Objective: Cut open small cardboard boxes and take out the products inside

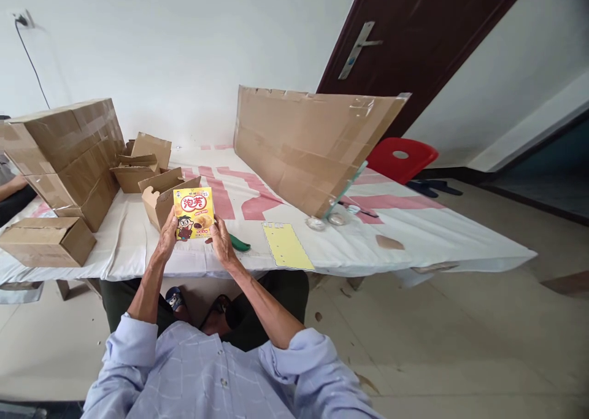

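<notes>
Both of my hands hold a small yellow snack box (194, 213) with red lettering and a cartoon figure, raised over the near table edge. My left hand (166, 238) grips its left side, fingers closed on it. On the box's right lower edge, my right hand (221, 240) is closed too. Just behind the box stands an open small cardboard carton (160, 198). A green object (240, 243) lies on the table beside my right hand.
A flat yellow sheet (288, 246) lies right of my hands on the white-and-pink table cover (414, 235). Stacked cardboard boxes (69, 155) sit at left, a large cardboard sheet (308, 143) leans at the back. A red stool (400, 156) and dark door (414, 38) stand beyond.
</notes>
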Tool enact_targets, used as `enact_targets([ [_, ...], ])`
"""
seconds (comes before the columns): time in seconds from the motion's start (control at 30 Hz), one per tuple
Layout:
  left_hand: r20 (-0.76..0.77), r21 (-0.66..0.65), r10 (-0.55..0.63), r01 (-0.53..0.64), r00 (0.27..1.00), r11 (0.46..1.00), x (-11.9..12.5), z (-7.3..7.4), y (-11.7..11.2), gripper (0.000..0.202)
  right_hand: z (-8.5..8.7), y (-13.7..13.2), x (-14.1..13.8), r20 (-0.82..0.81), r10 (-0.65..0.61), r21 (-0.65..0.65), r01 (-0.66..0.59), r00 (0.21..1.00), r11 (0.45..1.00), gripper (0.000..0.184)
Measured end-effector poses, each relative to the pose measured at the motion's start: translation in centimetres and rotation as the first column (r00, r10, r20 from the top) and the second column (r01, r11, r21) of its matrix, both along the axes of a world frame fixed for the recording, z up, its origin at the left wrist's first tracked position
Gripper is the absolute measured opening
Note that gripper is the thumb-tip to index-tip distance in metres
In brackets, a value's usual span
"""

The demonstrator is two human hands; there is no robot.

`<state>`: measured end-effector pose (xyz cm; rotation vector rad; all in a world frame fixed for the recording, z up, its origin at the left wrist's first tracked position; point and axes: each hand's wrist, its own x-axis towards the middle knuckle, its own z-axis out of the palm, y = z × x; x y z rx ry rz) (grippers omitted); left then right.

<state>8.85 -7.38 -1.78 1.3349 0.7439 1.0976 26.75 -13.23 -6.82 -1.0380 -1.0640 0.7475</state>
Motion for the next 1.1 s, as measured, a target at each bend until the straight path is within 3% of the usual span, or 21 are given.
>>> enact_targets([
  [0.27,-0.140,-0.086,0.042,-0.055,0.989,0.995,-0.3,-3.0,0.5,0.100,-3.2,0.4,-0.1,-0.005,-0.022,-0.091,0.021,1.000,0.996,0.080],
  [0.4,-0.166,-0.097,0.035,-0.051,0.985,0.994,-0.4,-3.5,0.4,0.100,-3.9,0.3,0.1,-0.007,-0.014,-0.123,0.013,1.000,0.992,0.080],
  [0.53,-0.183,-0.087,0.006,-0.022,0.983,0.996,-0.7,-3.2,0.0,0.096,-3.9,0.1,0.2,0.047,-0.013,-0.120,0.018,0.999,0.993,0.080],
  [0.7,-0.145,-0.047,-0.052,0.046,0.988,0.998,-1.4,-2.0,-1.3,0.081,-2.9,-1.3,0.7,0.244,-0.062,0.043,0.053,0.968,0.998,0.068],
  [0.8,-0.079,0.004,-0.029,0.029,0.996,1.000,-3.2,-0.9,-1.9,0.076,-2.5,-2.0,2.0,0.390,-0.093,0.103,0.057,0.916,0.993,0.067],
  [0.93,0.023,0.094,0.159,-0.160,0.987,0.983,-8.0,0.4,-1.3,0.074,-2.2,-1.4,4.8,0.543,-0.177,0.128,0.127,0.821,0.984,0.064],
  [1.0,0.070,0.136,0.340,-0.346,0.938,0.928,-10.7,0.5,-0.4,0.074,-1.8,0.1,6.1,0.582,-0.202,0.116,0.166,0.787,0.979,0.069],
  [1.1,0.014,0.142,0.570,-0.566,0.821,0.812,-14.0,0.2,1.5,0.075,-0.5,3.5,7.2,0.598,-0.176,0.102,0.144,0.782,0.984,0.078],
])
